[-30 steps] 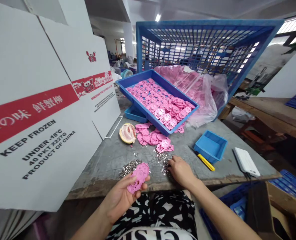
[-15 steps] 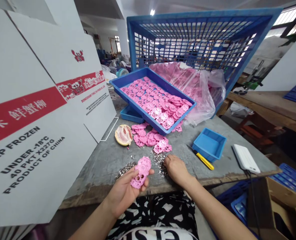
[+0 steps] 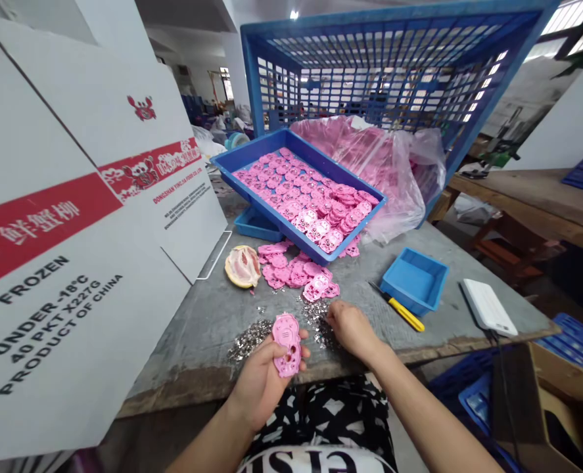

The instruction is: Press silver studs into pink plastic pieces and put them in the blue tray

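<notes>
A pink piece (image 3: 286,345), in front of the tray (image 3: 321,161), is clasped between thumb and curled fingers of the left hand (image 3: 266,378); a slack thumb could drop it. The right hand (image 3: 353,328), bent over metal bits (image 3: 317,318) before the tray, hides its grip: I cannot tell. Its wrist could sweep bits off the desk (image 3: 197,341).

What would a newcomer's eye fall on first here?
Probably the large blue crate at the back, its open side facing us, a clear bag in its mouth. Then the blue tray of pink pieces before it and the white carton filling the left side. Nearest, the left hand holds one pink piece, while the right hand is at small metal parts on the table.
</notes>
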{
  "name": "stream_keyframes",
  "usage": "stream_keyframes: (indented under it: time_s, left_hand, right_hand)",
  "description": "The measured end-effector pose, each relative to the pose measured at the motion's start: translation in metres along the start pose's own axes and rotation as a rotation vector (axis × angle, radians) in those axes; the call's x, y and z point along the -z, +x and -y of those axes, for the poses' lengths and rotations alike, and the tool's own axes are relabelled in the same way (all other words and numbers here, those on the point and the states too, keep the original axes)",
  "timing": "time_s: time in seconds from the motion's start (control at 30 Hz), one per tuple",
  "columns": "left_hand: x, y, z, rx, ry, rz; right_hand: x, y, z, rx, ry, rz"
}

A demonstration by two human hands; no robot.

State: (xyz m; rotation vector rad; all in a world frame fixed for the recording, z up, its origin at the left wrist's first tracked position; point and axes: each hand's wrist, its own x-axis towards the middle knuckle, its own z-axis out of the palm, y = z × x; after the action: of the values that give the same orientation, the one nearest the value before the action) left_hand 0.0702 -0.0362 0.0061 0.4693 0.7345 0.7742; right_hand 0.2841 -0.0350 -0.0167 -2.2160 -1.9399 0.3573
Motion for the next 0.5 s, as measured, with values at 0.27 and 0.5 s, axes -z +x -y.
stream_keyframes:
  time_s: [0.27, 0.5]
  left_hand:
    - [0.001, 0.013, 0.006, -0.002, 0.083, -0.085]
    - [-0.001, 0.012, 0.015, -0.039, 0.124, -0.096]
  right_hand:
    - [0.003, 0.008, 0.004, -0.063, 0.141, -0.054]
    - [0.008, -0.014, 0.016, 0.052, 0.461, -0.148]
